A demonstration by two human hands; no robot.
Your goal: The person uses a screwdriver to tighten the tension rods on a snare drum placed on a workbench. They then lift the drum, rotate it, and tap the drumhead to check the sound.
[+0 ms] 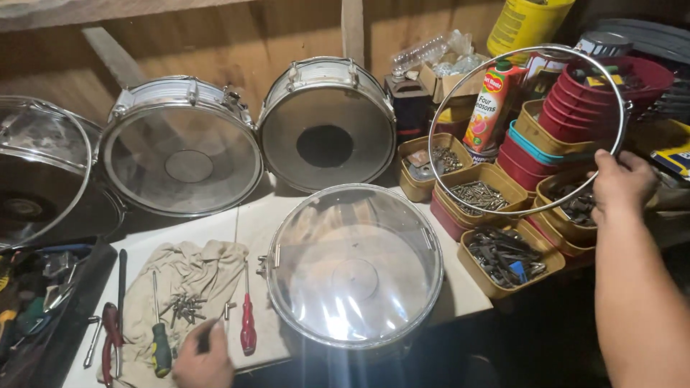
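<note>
right hand (619, 179) grips thin round metal hoop (528, 129).

Thin chrome metal hoop (528, 129), upper right: polished, glossy, smooth. Round drum with clear plastic head (354, 266), centre: glossy film with glare, shiny metal rim. Crumpled beige cloth (188, 276), lower left: matt, soft, creased. Small steel screws (185, 307) on it: dull grey metal. Red-handled screwdriver (248, 327): glossy plastic grip, metal shaft. Tan plastic tubs (496, 253), right: smooth, semi-matt. Wooden wall (237, 43): rough, matt. White table (248, 226): matt, scuffed.
</note>
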